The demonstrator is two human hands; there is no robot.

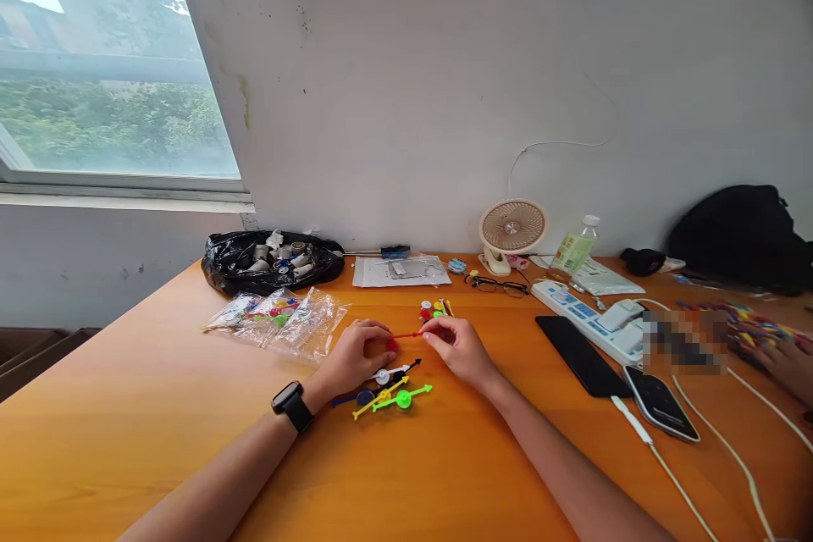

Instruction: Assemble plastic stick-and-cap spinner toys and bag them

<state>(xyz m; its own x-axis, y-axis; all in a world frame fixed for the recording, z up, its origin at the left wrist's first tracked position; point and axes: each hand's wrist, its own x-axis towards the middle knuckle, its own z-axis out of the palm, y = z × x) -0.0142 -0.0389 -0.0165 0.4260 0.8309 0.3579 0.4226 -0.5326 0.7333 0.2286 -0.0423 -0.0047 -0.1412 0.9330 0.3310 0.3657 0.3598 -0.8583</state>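
Above the middle of the table, my right hand [462,353] pinches one end of a thin red plastic arrow [407,335] between thumb and fingertips. My left hand [356,354], with a black watch on its wrist, closes its fingers on a small red round plastic piece [392,345] at the arrow's other end. Whether the two red parts are joined I cannot tell. Just nearer to me lie several spinner arrows on round bases: a green spinner [404,399], a yellow spinner [383,395], a white spinner [382,376], plus dark blue and black ones partly overlapped.
Beyond my hands lie small red, white and yellow pieces [435,310]. Clear plastic bags [279,322] and a black bag of scraps [273,262] are at left. A fan [511,229], power strip [590,323] and phones stand right, with cables. Another person's hand [778,364] shows far right.
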